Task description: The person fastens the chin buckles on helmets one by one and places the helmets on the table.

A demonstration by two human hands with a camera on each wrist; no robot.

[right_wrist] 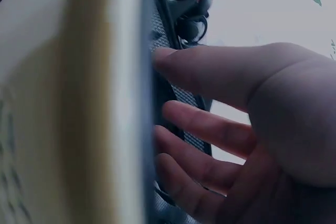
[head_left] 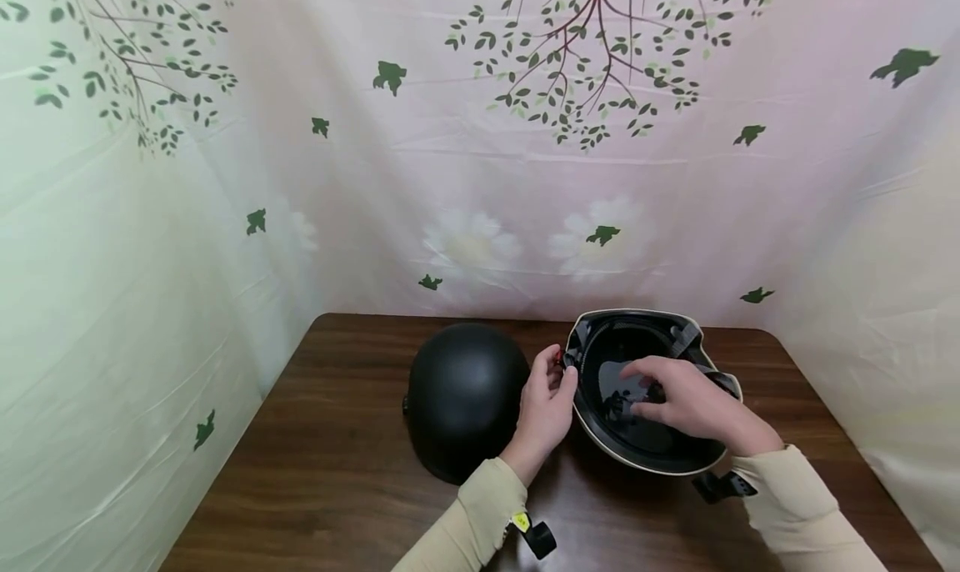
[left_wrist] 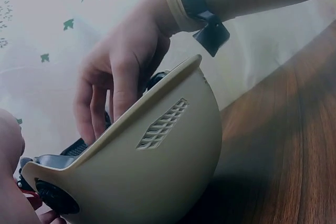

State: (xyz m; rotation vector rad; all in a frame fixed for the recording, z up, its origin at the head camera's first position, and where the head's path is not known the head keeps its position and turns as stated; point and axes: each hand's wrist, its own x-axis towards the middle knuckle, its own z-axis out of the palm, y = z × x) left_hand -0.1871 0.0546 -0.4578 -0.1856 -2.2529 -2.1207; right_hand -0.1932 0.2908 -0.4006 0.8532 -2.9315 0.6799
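A cream helmet (head_left: 675, 457) with a black lining lies upturned on the table, its hollow facing up. At its left edge my left hand (head_left: 546, 405) grips the rim, beside a small red piece (head_left: 559, 356). My right hand (head_left: 686, 397) reaches into the hollow, thumb and fingers parted and loosely bent, with nothing seen between them. The right wrist view shows those fingers (right_wrist: 205, 127) close to the dark mesh lining. In the left wrist view the shell (left_wrist: 173, 182) shows a vent grille (left_wrist: 163, 124) and a round black knob (left_wrist: 56, 196); the left hand is mostly cut off there.
A black helmet (head_left: 465, 397) sits dome up on the dark wooden table (head_left: 322, 455), just left of my left hand. Behind the table hangs a pale cloth (head_left: 510, 180) printed with leaves and flowers, and more cloth hangs along both sides.
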